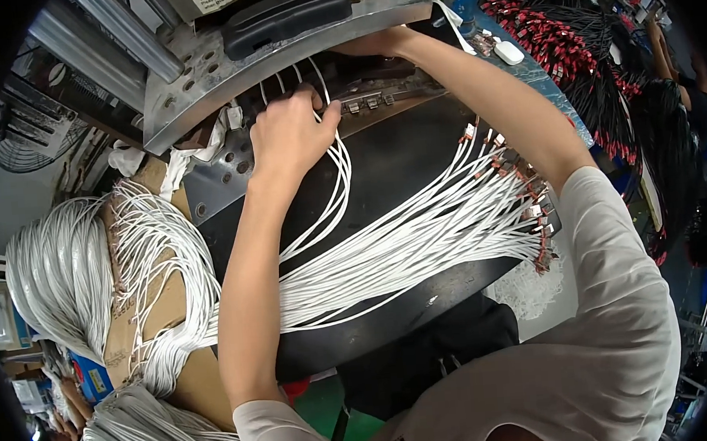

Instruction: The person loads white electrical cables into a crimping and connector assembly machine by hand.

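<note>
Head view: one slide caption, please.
Left hand at white cables before a steel machine plate; right hand partly hidden by it.

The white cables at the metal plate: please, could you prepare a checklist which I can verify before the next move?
1. Left hand at the white cables: ok, it touches them.
2. Right hand clear of the metal plate: not ok, it reaches under the edge.
3. Right hand's grip: cannot tell, its fingertips are hidden.
4. Cable ends seated beneath the plate: cannot tell, they are hidden.
5. Cable bundle lying on the black tabletop: ok.
</note>
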`<state>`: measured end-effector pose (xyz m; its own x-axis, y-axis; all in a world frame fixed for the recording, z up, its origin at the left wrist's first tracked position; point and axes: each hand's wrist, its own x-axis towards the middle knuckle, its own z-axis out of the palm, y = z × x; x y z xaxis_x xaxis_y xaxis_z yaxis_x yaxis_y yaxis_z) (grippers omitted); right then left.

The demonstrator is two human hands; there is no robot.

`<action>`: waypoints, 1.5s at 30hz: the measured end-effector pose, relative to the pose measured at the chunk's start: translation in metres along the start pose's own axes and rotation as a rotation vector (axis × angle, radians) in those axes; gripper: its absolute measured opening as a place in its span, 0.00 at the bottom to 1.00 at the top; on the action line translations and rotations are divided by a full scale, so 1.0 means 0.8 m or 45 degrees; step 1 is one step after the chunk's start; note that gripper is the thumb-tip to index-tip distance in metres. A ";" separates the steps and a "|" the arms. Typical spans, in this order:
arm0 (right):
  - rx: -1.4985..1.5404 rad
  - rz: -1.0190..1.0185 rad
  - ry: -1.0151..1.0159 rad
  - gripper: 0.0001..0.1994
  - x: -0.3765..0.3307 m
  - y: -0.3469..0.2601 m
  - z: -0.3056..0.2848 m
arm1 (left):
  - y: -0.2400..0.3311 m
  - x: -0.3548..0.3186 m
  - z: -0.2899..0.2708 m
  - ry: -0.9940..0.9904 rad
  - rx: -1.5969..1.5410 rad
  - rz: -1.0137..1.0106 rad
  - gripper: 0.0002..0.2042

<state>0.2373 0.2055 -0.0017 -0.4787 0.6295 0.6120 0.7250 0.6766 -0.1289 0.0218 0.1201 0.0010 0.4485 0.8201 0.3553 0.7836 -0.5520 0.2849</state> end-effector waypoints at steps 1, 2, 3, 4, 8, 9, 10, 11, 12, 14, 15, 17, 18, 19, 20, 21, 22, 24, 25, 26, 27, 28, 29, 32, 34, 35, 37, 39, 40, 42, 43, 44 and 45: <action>0.069 0.055 0.043 0.15 -0.003 -0.003 0.006 | 0.002 -0.002 0.000 0.009 0.005 0.022 0.17; 0.137 0.112 0.085 0.17 -0.007 -0.006 0.012 | 0.005 -0.003 0.001 0.006 0.001 0.019 0.17; 0.205 0.170 0.125 0.18 -0.012 -0.007 0.015 | 0.009 -0.003 0.004 0.053 0.100 0.048 0.17; 0.220 0.169 0.111 0.18 -0.015 -0.016 0.013 | 0.014 -0.006 -0.002 0.093 0.206 0.064 0.18; 0.303 0.331 -0.179 0.20 -0.062 -0.144 -0.058 | 0.021 -0.068 -0.042 0.468 0.216 0.259 0.19; 0.656 0.387 -0.311 0.20 -0.095 -0.162 -0.093 | 0.047 -0.084 -0.061 0.277 -0.134 0.182 0.20; 0.808 0.444 -0.479 0.19 -0.125 -0.193 -0.131 | 0.067 -0.114 -0.077 0.068 -0.485 0.086 0.23; 1.077 0.454 -0.666 0.23 -0.150 -0.218 -0.165 | 0.081 -0.151 -0.093 -0.031 -0.873 0.001 0.26; 1.420 0.149 -0.743 0.25 -0.188 -0.228 -0.173 | 0.077 -0.199 -0.094 -0.117 -1.338 0.108 0.29; 2.110 -0.119 -1.120 0.27 -0.242 -0.278 -0.152 | 0.044 -0.309 -0.071 -0.389 -2.181 0.558 0.38; 2.426 -0.066 -1.370 0.28 -0.287 -0.301 -0.136 | 0.045 -0.371 -0.056 -0.428 -2.455 0.241 0.38; 2.219 0.535 -1.352 0.25 -0.380 -0.332 -0.119 | 0.057 -0.471 -0.020 -0.374 -2.559 -0.489 0.37; 2.229 0.535 -1.350 0.25 -0.403 -0.349 -0.103 | 0.061 -0.502 -0.014 -0.237 -2.309 -0.892 0.35; 2.430 1.071 -0.829 0.24 -0.423 -0.366 -0.088 | 0.058 -0.507 -0.008 -0.236 -2.309 -0.901 0.35; 2.511 1.590 -0.238 0.24 -0.441 -0.379 -0.077 | 0.059 -0.511 -0.004 -0.018 -2.384 -1.141 0.33; 2.463 2.065 0.410 0.25 -0.457 -0.386 -0.066 | 0.059 -0.517 -0.003 0.215 -2.434 -1.382 0.30; 2.464 2.074 0.404 0.25 -0.474 -0.385 -0.049 | 0.057 -0.523 0.007 0.217 -2.431 -1.392 0.30; 2.206 1.970 0.638 0.28 -0.504 -0.376 -0.011 | 0.041 -0.530 0.039 0.378 -1.965 -1.543 0.28; 2.072 1.907 0.745 0.30 -0.514 -0.372 0.000 | 0.035 -0.532 0.047 0.453 -1.731 -1.597 0.27; 2.072 1.904 0.739 0.30 -0.486 -0.371 -0.005 | 0.035 -0.529 0.049 0.459 -1.733 -1.597 0.27; 2.197 1.955 0.673 0.28 -0.459 -0.375 -0.013 | 0.037 -0.527 0.051 0.485 -1.728 -1.641 0.26; 2.321 2.006 0.600 0.25 -0.431 -0.381 -0.023 | 0.039 -0.525 0.051 0.513 -1.722 -1.688 0.25; 2.437 2.061 0.529 0.23 -0.408 -0.386 -0.041 | 0.043 -0.524 0.049 0.532 -1.720 -1.736 0.24; 2.214 1.513 -0.769 0.16 -0.367 -0.404 -0.106 | 0.047 -0.510 0.042 0.540 -1.882 -1.633 0.19; 1.949 0.541 -0.929 0.20 -0.302 -0.377 -0.133 | 0.052 -0.509 0.042 0.538 -1.944 -1.564 0.16; 1.791 0.067 -0.781 0.23 -0.275 -0.358 -0.132 | 0.056 -0.514 0.040 0.581 -1.896 -1.600 0.17; 1.137 -0.091 -0.720 0.24 -0.190 -0.316 -0.142 | 0.058 -0.521 0.052 0.629 -1.869 -1.659 0.18; 0.542 -0.148 -0.644 0.30 -0.114 -0.268 -0.110 | 0.051 -0.540 0.056 0.530 -1.771 -1.623 0.19; 0.331 -0.162 -0.453 0.34 -0.087 -0.244 -0.081 | 0.047 -0.548 0.060 0.419 -1.709 -1.561 0.19; -0.024 -0.127 -0.369 0.34 -0.043 -0.192 -0.036 | 0.043 -0.549 0.066 0.301 -1.655 -1.466 0.20; -0.081 -0.040 -0.401 0.33 -0.026 -0.182 -0.018 | 0.041 -0.553 0.068 0.228 -1.609 -1.417 0.22; -0.080 -0.046 -0.394 0.33 -0.023 -0.185 -0.018 | 0.043 -0.552 0.067 0.158 -1.559 -1.371 0.24; -0.071 -0.019 -0.419 0.33 -0.018 -0.188 -0.019 | 0.044 -0.550 0.066 0.089 -1.509 -1.326 0.27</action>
<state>0.1429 0.0890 0.0202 -0.6172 0.7154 0.3275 0.7383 0.6705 -0.0734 -0.1251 -0.2521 -0.1919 -0.0966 0.9099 -0.4033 -0.0592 0.3993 0.9149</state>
